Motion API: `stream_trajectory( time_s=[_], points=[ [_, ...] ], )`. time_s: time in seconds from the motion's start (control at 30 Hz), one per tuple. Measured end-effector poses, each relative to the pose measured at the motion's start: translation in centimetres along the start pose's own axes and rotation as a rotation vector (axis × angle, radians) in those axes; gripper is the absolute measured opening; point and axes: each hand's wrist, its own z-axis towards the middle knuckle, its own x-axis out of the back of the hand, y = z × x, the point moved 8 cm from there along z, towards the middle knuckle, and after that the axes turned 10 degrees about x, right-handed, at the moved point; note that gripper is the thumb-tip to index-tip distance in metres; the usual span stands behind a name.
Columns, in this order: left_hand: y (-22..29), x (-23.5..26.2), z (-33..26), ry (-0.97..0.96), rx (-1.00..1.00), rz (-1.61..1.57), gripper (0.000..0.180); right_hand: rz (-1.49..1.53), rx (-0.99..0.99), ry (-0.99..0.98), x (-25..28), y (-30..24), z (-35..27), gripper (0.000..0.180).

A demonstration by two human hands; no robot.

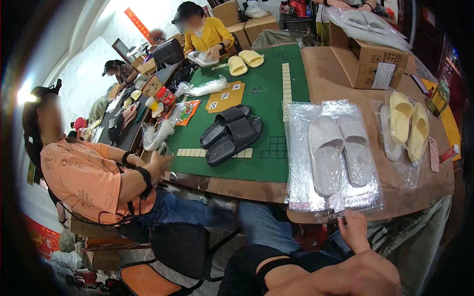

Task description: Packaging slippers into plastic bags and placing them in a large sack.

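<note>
My right hand is at the near table edge, its fingertips at the lower edge of a clear plastic bag. Its thumb stands apart from the stretched fingers, and no firm grip shows. On the bag lies a pair of light grey slide sandals, the left one beside the right one, toes toward me. They look covered by clear film. One of my arms, with a black strap round it, crosses the lower edge; my left hand cannot be seen.
Black slides rest on the green mat, cream slides farther back. Yellow slides lie on plastic at right, beside a pink phone. A carton stands behind. Co-workers sit left and far; a chair stands at lower left.
</note>
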Motion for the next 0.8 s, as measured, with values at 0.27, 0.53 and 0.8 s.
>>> stream_trajectory(
  time_s=[0.27, 0.53, 0.8],
  points=[
    [-0.4, 0.7, -0.1, 0.011, -0.079, 0.019, 0.064, 0.019, 0.010, -0.008, -1.0, 0.0, 0.0, 0.024],
    [-0.9, 0.1, -0.2, -0.077, -0.435, 0.043, 0.065, 0.005, 0.012, -0.002, -0.5, -0.2, 0.1, 0.020],
    [-2.8, 0.8, -2.4, 0.019, -0.474, 0.140, 0.053, -0.009, 0.008, 0.014, -0.5, 0.1, 0.2, 0.022]
  ],
)
